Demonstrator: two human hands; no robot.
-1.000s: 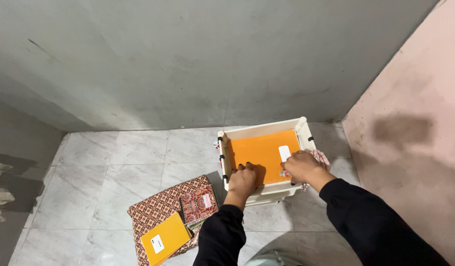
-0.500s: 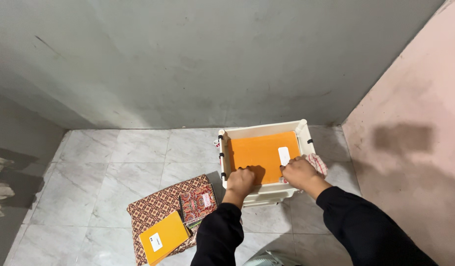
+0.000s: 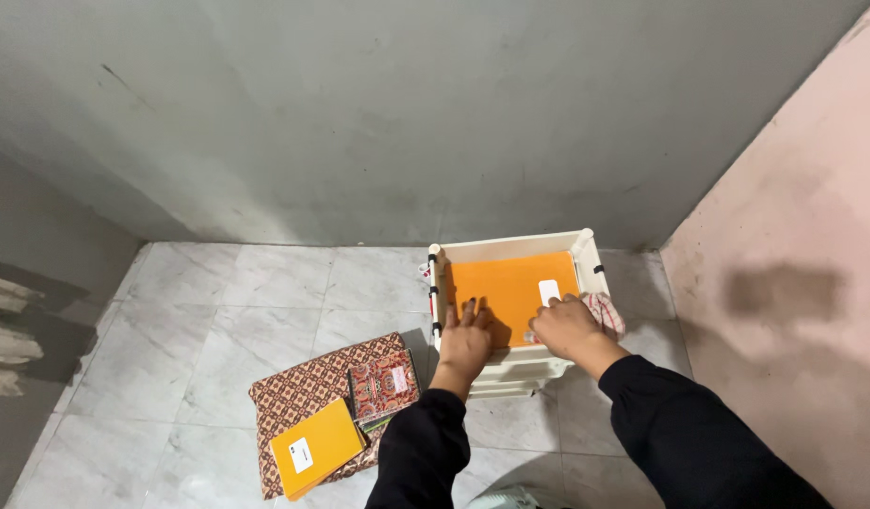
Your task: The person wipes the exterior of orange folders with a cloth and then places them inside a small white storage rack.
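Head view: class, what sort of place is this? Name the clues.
Probably a bare indoor room corner: marble-tiled floor, plain grey wall, and books stacked beside a white tray rack on the floor.

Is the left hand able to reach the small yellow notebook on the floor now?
Probably yes: the yellow notebook lies uncovered atop the patterned books, and the left hand rests nearby on the tray's orange book.

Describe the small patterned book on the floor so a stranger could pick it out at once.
Start at the white tray in the corner where both hands rest, then look left to the pile on the floor. The small red patterned book lies on the large brown patterned one, beside the orange book; only it is red.
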